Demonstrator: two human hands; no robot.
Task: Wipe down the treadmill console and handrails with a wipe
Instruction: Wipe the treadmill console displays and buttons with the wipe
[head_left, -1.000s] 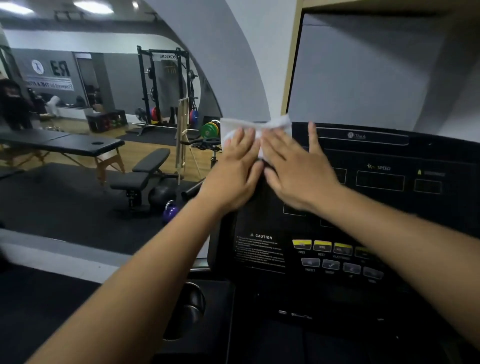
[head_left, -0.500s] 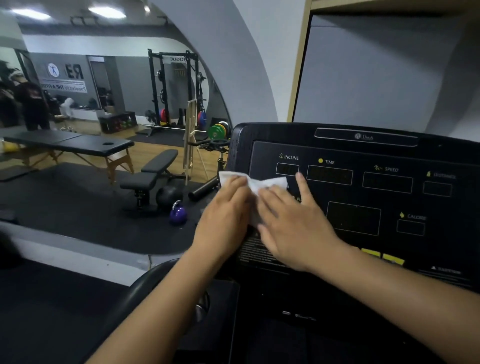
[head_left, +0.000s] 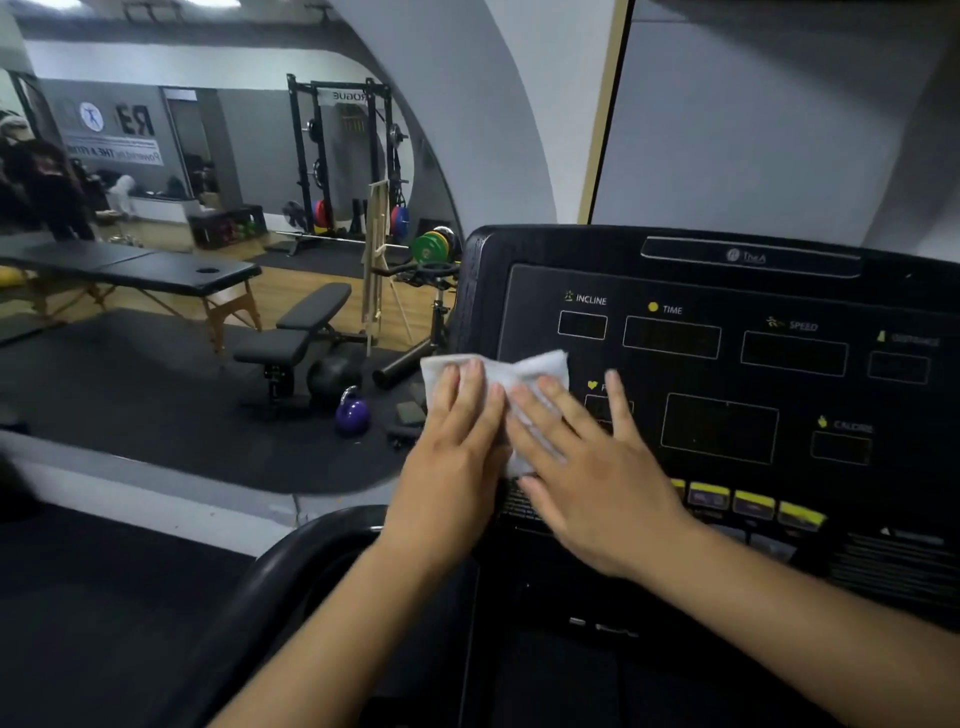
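Note:
The black treadmill console (head_left: 727, 364) fills the right half of the head view, with INCLINE, TIME and SPEED windows and a row of yellow buttons (head_left: 748, 504). A white wipe (head_left: 535, 369) lies flat on the console's left part, below the INCLINE window. My left hand (head_left: 452, 447) and my right hand (head_left: 587, 467) press on it side by side, fingers flat and pointing up. The wipe's top edge shows above my fingertips; its lower part is hidden under my palms. A curved black handrail (head_left: 291, 561) runs below my left forearm.
A mirror wall to the left reflects the gym: a massage table (head_left: 156, 275), a weight bench (head_left: 296, 332), a purple kettlebell (head_left: 352, 413), a squat rack (head_left: 343, 156) and a person (head_left: 47, 192) at far left. A grey wall rises behind the console.
Both hands slid the wipe down from the console's top left corner to its left middle, then held about level. The view shifted slightly.

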